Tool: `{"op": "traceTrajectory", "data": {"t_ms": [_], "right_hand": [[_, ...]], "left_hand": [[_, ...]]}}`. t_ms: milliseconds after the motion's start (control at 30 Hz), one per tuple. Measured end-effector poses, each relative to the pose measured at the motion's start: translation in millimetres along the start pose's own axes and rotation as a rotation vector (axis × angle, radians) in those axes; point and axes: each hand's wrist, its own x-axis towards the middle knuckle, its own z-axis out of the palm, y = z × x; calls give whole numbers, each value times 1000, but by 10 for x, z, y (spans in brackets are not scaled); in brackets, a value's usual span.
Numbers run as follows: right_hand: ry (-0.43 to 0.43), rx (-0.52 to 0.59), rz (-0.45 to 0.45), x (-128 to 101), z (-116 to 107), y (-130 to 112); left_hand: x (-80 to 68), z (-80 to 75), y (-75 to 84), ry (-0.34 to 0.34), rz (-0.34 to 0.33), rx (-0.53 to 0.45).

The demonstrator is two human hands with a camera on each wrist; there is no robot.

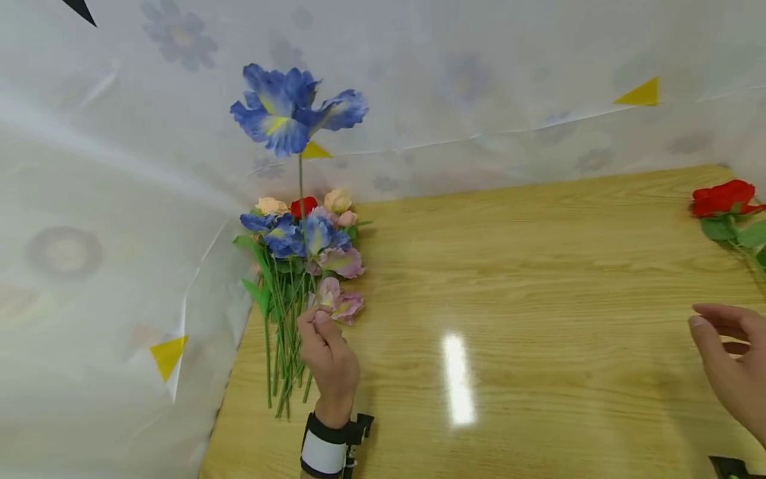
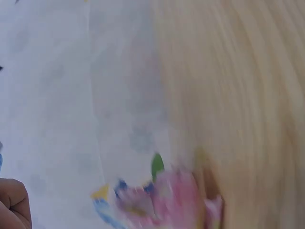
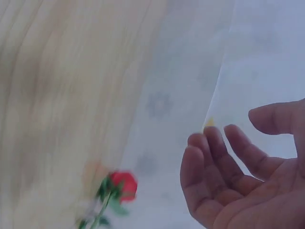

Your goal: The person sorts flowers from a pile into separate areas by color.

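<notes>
Glossy wooden table (image 1: 538, 279) against a white flower-printed sheet backdrop (image 1: 479, 80)

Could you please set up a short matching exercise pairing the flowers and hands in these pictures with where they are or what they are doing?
Things:
1. blue flower
2. red rose
3. bunch
4. right hand

States:
a. lies alone near the table's right edge
b. held upright by its stem
c. hovers over the table, fingers relaxed, holding nothing
d. lies on the table by the white curtain

Pairs: 1-b, 2-a, 3-d, 4-c. The left hand pinches the blue flower's stem.
</notes>
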Motion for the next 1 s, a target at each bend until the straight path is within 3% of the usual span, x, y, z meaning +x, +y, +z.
{"op": "traceTrajectory", "data": {"t_ms": [133, 267, 433, 633, 800, 1000], "right_hand": [[-195, -62, -163, -85, 69, -309], [-250, -19, -291, -196, 159, -588], [-309, 139, -427, -369, 336, -877], [-383, 333, -555, -530, 490, -1144], [-368, 518, -657, -624, 570, -1324], [-303, 603, -659, -693, 684, -1420]], "left_hand": [[-81, 214, 191, -109, -11, -216], [-263, 487, 391, -265, -22, -427], [-512, 752, 611, -443, 22, -538], [-706, 888, 827, -590, 78, -538], [-795, 926, 916, -608, 137, -486], [-872, 937, 961, -631, 187, -495]]}}
